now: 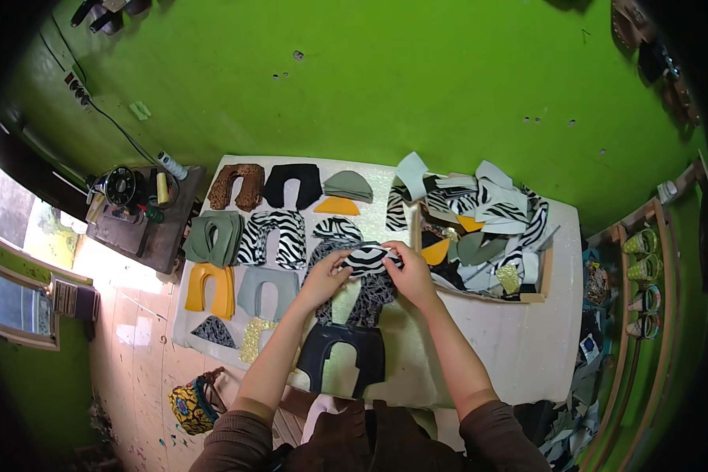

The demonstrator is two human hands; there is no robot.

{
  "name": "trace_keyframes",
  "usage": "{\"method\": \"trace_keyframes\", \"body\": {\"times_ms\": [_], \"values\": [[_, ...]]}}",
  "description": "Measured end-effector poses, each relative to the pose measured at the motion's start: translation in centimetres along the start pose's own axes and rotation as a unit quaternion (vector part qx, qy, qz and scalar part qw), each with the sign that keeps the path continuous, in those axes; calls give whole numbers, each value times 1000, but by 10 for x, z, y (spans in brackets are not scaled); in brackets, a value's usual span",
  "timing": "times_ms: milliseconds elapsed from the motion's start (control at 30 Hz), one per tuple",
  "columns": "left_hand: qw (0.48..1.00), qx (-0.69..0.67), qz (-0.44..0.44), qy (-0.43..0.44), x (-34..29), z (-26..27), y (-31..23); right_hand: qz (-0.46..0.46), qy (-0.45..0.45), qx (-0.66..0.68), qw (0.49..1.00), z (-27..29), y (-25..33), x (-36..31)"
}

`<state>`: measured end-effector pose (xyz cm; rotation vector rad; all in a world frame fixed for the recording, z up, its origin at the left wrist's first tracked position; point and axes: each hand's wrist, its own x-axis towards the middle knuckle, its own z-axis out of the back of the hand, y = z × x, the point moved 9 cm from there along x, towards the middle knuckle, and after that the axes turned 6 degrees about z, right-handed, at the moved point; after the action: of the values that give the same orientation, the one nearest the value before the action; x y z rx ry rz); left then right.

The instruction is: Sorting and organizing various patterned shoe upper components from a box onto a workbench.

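Observation:
Both hands grip one curved zebra-print cut piece [366, 260] above the table. My left hand [327, 278] pinches its left end, and my right hand [408, 272] holds the right end between thumb and fingers. Beneath lies a U-shaped stack of grey-black patterned pieces [371, 303], partly hidden by the hands. More zebra half-rounds [337, 227] rest just beyond my left hand. Closest to me sits a black U-shaped stack [321, 354]. Grey U-shaped pieces [261, 289] and a zebra U-shaped stack [294, 236] lie left of my left hand.
Right of my hands, a shallow box [480, 292] overflows with mixed scraps. Brown leopard-print [237, 186], black [293, 185], olive [214, 238] and mustard [210, 288] stacks line the white table [519, 354]. A sewing machine [123, 189] stands at left; shoes [643, 267] hang on a right-hand rack.

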<state>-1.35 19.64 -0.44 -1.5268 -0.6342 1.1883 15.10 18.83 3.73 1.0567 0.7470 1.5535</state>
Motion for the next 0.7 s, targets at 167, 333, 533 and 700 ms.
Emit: {"method": "trace_keyframes", "body": {"times_ms": [167,333,533,700], "values": [[962,225,-92,-121,15,52,-15,24,-41,-72,996,-36,6,36],[924,284,-203,-155,36,73,-23,25,-65,-130,989,-65,-13,63],[870,389,-256,-162,66,82,-20,-6,-59,-140,988,-83,-43,83],[846,438,-257,-161,81,82,-13,-13,-43,-183,982,-91,-51,87]]}}
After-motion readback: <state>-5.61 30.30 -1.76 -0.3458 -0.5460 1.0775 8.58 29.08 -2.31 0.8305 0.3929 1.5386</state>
